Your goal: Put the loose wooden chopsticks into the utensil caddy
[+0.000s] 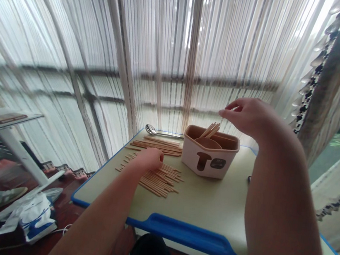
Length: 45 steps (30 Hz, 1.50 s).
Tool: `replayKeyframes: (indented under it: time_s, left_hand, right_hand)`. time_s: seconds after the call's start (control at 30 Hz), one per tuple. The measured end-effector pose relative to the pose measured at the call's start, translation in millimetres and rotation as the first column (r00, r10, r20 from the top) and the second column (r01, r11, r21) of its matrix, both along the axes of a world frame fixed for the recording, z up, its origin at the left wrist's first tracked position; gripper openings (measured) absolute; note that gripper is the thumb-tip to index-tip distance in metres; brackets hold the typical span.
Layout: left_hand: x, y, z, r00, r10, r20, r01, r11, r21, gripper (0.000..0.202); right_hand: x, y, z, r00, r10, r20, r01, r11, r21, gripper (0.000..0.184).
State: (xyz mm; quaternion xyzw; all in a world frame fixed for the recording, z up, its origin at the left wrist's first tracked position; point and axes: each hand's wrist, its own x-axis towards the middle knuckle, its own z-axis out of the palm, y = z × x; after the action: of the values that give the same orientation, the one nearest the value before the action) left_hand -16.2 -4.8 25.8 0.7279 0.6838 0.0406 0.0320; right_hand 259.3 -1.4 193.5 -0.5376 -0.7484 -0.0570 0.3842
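My left hand [148, 159] rests palm down on a loose pile of wooden chopsticks [163, 180] on the table, fingers curled onto them. My right hand [248, 115] hovers above a beige divided utensil holder [209, 153], with thumb and forefinger pinched close and nothing visible between them. A few chopsticks [211, 130] stand tilted in the holder's left compartment, just below my right fingertips. A second, neater row of chopsticks [158, 146] lies behind my left hand.
A metal spoon [153, 131] lies at the table's far edge. The table [209, 208] has a blue rim and stands against striped curtains. A white shelf [1, 120] and a plastic bag [31, 218] on the floor are at the left.
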Motion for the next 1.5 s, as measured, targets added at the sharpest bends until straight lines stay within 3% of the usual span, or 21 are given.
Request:
replayKeyframes:
  time_s: [0.13,0.43,0.7,0.8,0.87,0.93,1.03,1.17,1.27,1.37,1.5]
  left_hand:
    - [5,-1,-1.1,0.993,-0.112,0.033,0.113,0.993,-0.024,0.025]
    - [5,9,-10.1,0.994,-0.102,0.03,0.103,0.994,-0.021,0.019]
    - [6,14,-7.8,0.969,-0.166,0.184,0.165,0.986,0.022,0.025]
    - [6,11,0.6,0.943,-0.226,0.246,0.206,0.973,0.101,0.024]
    - [6,7,8.8,0.898,-0.285,0.335,0.21,0.947,0.245,0.023]
    - [6,5,17.6,0.812,-0.35,0.468,0.148,0.898,0.415,0.025]
    - [7,5,28.8,0.57,-0.468,0.675,-0.032,0.809,0.587,0.029]
    - [15,8,39.8,0.186,-0.549,0.815,-0.283,0.764,0.58,0.035]
    - [27,6,51.4,-0.034,-0.574,0.818,-0.359,0.771,0.526,0.037]
    - [38,3,68.4,-0.155,-0.593,0.79,-0.407,0.767,0.496,0.034]
    - [49,4,92.9,-0.19,-0.665,0.722,-0.491,0.701,0.517,0.029]
  right_hand:
    - [-4,-9,3.3,0.999,-0.049,0.004,0.049,0.995,-0.091,0.024]
    - [-8,-1,-1.6,0.999,0.008,0.047,-0.005,0.997,-0.072,0.029]
    - [-7,10,-6.2,0.996,0.048,0.07,-0.036,0.987,-0.157,0.033]
    - [-4,10,-5.0,0.997,0.042,0.068,-0.029,0.983,-0.182,0.035]
    - [-2,6,-2.5,0.998,0.034,0.061,-0.022,0.982,-0.187,0.036]
    - [1,2,0.0,0.998,0.04,0.046,-0.03,0.982,-0.186,0.036]
    - [4,-3,2.6,0.998,0.065,0.017,-0.061,0.984,-0.169,0.036]
    - [9,-7,4.4,0.998,0.068,0.005,-0.066,0.987,-0.147,0.036]
    - [13,-9,5.6,0.997,0.072,-0.023,-0.074,0.987,-0.14,0.036]
    - [19,-13,7.1,0.994,0.08,-0.069,-0.088,0.988,-0.127,0.036]
    - [26,-20,10.3,0.994,0.035,-0.104,-0.047,0.992,-0.114,0.036]
